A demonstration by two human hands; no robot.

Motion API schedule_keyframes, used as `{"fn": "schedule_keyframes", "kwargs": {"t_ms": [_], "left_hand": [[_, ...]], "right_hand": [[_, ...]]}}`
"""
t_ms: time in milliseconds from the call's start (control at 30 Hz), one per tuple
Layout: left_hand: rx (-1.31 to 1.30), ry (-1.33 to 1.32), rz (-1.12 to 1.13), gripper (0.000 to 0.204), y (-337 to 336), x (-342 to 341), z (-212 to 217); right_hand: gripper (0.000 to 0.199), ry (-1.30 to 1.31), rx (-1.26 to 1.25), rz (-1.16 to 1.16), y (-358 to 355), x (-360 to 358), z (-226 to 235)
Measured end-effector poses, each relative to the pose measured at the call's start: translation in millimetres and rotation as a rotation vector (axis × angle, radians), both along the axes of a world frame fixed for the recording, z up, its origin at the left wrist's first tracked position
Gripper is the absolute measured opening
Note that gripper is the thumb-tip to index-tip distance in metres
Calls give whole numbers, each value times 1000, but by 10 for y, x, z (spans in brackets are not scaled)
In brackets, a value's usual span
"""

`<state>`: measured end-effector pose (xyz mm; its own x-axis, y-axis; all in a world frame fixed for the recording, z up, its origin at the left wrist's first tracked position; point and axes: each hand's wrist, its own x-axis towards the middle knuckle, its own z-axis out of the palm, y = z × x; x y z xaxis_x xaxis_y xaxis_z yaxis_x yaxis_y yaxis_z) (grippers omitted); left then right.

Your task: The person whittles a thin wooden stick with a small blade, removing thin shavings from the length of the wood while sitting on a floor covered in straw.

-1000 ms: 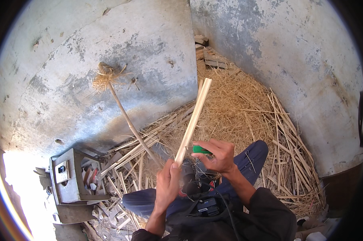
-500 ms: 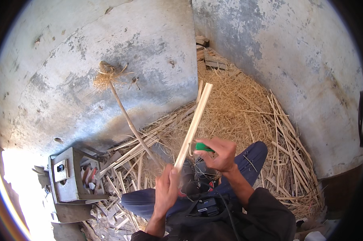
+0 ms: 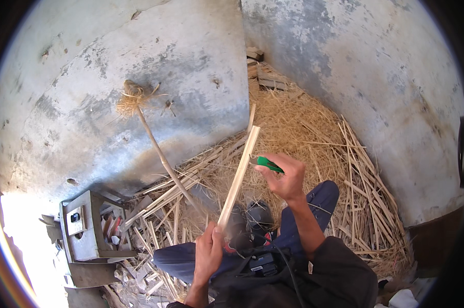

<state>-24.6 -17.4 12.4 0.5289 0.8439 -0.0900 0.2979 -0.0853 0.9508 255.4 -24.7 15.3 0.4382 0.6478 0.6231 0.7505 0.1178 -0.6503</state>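
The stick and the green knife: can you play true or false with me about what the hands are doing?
1. The left hand holds the bottom end of the pale wooden strip. True.
2. The right hand holds a tool with a red handle. False: the handle of the tool is green.
3. The tool meets the strip near its upper part. True.
4. The broom-like stick lies flat on the straw. False: it leans against the wall.
5. The grey box sits on the person's right. False: it is on the left, beside the straw.
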Motion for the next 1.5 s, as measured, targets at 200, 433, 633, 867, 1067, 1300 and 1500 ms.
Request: {"fn": "schedule_keyframes", "kwargs": {"t_ms": [200,433,633,867,1067,1300,1500], "left_hand": [[24,26,19,39,26,-24,8],[-26,55,-85,40,-143,-240,-111],[-161,43,64,35,101,-352,-237],[-111,-83,-18,37,164,-15,-199],[-51,-31,-34,27,206,186,-24],[2,-80,-68,21,270,359,41],[-3,-148,-54,19,292,387,84]], "right_hand": [[29,-21,50,-1,51,-16,-7],[40,373,37,-446,229,1044,-185],[45,231,-52,-278,112,1132,-246],[33,293,35,30,-49,261,-376],[30,151,-28,221,-269,-145,-255],[32,132,-25,255,-305,-419,-446],[33,71,40,290,-320,-488,-462]]}}
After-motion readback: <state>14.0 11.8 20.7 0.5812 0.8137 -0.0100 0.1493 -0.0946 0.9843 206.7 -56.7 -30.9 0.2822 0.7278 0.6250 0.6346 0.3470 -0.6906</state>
